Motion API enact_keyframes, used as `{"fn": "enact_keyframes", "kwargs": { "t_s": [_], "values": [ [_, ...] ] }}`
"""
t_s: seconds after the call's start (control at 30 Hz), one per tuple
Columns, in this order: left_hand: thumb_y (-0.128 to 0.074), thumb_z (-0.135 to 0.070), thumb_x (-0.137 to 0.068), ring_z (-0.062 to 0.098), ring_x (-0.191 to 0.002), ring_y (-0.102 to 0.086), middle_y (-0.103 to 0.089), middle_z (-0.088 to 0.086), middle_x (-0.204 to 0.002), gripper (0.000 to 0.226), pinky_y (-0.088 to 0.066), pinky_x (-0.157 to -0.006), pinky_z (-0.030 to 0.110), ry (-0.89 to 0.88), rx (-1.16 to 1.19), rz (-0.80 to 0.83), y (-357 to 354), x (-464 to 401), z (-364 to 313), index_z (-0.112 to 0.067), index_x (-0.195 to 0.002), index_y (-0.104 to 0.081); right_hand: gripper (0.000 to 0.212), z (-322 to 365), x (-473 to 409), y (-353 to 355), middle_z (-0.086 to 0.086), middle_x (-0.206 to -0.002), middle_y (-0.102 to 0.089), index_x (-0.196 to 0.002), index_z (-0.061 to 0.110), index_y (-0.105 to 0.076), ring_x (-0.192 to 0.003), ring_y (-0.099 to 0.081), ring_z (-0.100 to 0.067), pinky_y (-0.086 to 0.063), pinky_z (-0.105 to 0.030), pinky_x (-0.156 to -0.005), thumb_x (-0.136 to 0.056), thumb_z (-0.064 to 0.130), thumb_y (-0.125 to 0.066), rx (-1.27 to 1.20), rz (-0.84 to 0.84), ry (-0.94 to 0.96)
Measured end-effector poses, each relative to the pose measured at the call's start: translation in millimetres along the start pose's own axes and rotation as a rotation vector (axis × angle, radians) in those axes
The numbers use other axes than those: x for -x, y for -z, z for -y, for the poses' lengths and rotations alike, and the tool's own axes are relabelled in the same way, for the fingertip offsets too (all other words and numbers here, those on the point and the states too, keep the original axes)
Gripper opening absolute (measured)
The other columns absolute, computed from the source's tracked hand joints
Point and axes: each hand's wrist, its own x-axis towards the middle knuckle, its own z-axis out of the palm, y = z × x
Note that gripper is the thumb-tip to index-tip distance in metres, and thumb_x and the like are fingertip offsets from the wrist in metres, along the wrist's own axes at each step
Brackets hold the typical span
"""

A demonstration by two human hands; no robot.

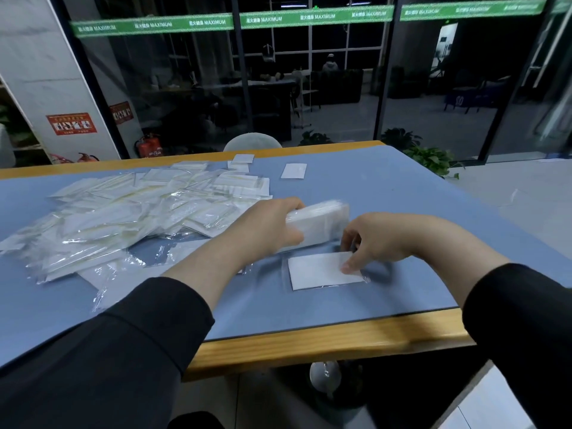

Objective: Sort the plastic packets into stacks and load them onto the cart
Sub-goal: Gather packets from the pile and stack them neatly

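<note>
The fingers of the right hand are bent down and pinch the far right edge of one flat packet, a clear plastic bag with a white sheet inside, which lies on the blue mat close to the near edge of the table. The left hand has its fingers curled round a thick bundle of packets, and holds it up just above and behind the flat one. The bundle looks blurry, so I think it is moving. My guess is that the job right now is to put the single packet together with the bundle to make a neat stack. To do it well, the right hand should lift the packet by its edge without bending it, then slide it flat onto the bundle so the edges line up. The left hand should squeeze just hard enough, since the plastic looks slippery and the packets could fan out and fall. A big loose heap of packets waits on the left of the mat, and two small white packets lie well apart from it near the far side. No cart shows here, so loading looks a long way off.
</note>
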Motion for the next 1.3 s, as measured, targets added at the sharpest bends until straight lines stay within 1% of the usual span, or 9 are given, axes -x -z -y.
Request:
{"fn": "enact_keyframes", "kwargs": {
  "t_s": [0.1, 0.2, 0.37, 0.5, 0.63, 0.77, 0.97, 1.1, 1.3],
  "values": [
    [-0.064, -0.018, -0.085, 0.007, -0.079, -0.056, -0.064, -0.007, -0.105, 0.039, -0.04, -0.058, 0.019, 0.002, 0.066, 0.017, 3, 4, 2, -0.037, -0.119, -0.058, 0.019, -7, 1, -8, 0.008, -0.089, -0.068, -0.092, 0.028, -0.068, -0.086, -0.064, -0.018, -0.048, -0.031, -0.075, -0.084, 0.044, -0.076, -0.046, -0.048, 0.045],
    [-0.064, -0.015, -0.086, 0.018, -0.089, -0.06, -0.066, -0.007, -0.104, 0.033, -0.049, -0.072, 0.029, -0.014, 0.151, 0.028, 4, 7, 3, -0.037, -0.11, -0.061, 0.016, -15, 4, -18, 0.01, -0.08, -0.061, -0.082, 0.024, -0.064, -0.076, -0.055, -0.015, -0.042, -0.027, -0.067, -0.084, 0.032, -0.077, -0.22, -0.268, 0.126],
    [-0.057, -0.02, -0.095, 0.011, -0.08, -0.061, -0.068, -0.017, -0.086, 0.026, -0.048, -0.076, 0.027, 0.01, 0.305, 0.048, 5, 8, -6, -0.034, -0.113, -0.069, 0.026, -24, -4, -37, 0.009, -0.136, -0.046, -0.078, 0.034, -0.057, -0.129, -0.038, -0.019, -0.034, -0.039, -0.105, -0.08, 0.026, -0.082, -0.258, -0.68, 0.254],
    [-0.064, -0.047, -0.095, 0.007, -0.097, -0.063, -0.07, -0.014, -0.101, 0.019, -0.048, -0.089, 0.027, -0.019, 0.353, 0.014, -4, 13, -11, -0.035, -0.108, -0.071, 0.026, -25, -10, -49, 0.012, -0.155, -0.032, -0.08, 0.032, -0.055, -0.139, -0.031, -0.005, -0.028, -0.029, -0.109, -0.085, 0.018, -0.077, -0.455, -0.636, 0.298],
    [-0.078, -0.036, -0.083, 0.008, -0.092, -0.063, -0.069, -0.013, -0.101, 0.036, -0.048, -0.078, 0.023, -0.049, 0.203, 0.006, -14, 17, -6, -0.038, -0.117, -0.066, 0.038, -22, -15, -56, 0.005, -0.128, -0.053, -0.104, 0.028, -0.051, -0.113, -0.062, -0.015, -0.051, -0.034, -0.097, -0.083, 0.011, -0.078, -0.762, -0.645, 0.292],
    [-0.082, -0.038, -0.081, -0.002, -0.091, -0.06, -0.067, -0.016, -0.1, 0.035, -0.041, -0.072, 0.01, -0.017, 0.337, -0.129, -22, 18, -8, -0.037, -0.114, -0.069, 0.067, -25, -16, -56, 0.002, -0.116, -0.061, -0.132, 0.042, -0.044, -0.106, -0.064, -0.014, -0.051, -0.031, -0.096, -0.081, 0.02, -0.082, -0.889, -0.617, 0.272],
    [-0.064, -0.054, -0.093, -0.002, -0.076, -0.059, -0.067, -0.012, -0.083, 0.031, -0.042, -0.072, 0.024, 0.303, 0.813, -0.615, -50, 22, -31, -0.023, -0.091, -0.068, 0.044, -23, -12, -58, 0.009, -0.103, -0.06, -0.113, 0.041, -0.056, -0.088, -0.062, -0.014, -0.048, -0.017, -0.08, -0.082, 0.024, -0.082, -0.827, -0.622, 0.296],
    [-0.043, -0.057, -0.102, 0.006, -0.087, -0.065, -0.072, -0.006, -0.089, 0.045, -0.045, -0.077, 0.022, 0.306, 0.985, -0.689, -52, 17, -48, -0.021, -0.088, -0.066, 0.041, -19, -5, -58, 0.017, -0.099, -0.06, -0.109, 0.039, -0.053, -0.078, -0.056, 0.001, -0.043, -0.01, -0.071, -0.083, 0.024, -0.081, -0.741, -0.645, 0.32],
    [-0.051, -0.041, -0.104, 0.008, -0.079, -0.063, -0.07, -0.008, -0.078, 0.036, -0.045, -0.075, 0.026, 0.274, 0.932, -0.713, -58, 12, -39, -0.018, -0.082, -0.068, 0.038, -18, 1, -59, 0.022, -0.099, -0.058, -0.104, 0.035, -0.054, -0.081, -0.054, 0.001, -0.04, -0.01, -0.069, -0.082, 0.02, -0.082, -0.719, -0.626, 0.384]
  ]
}}
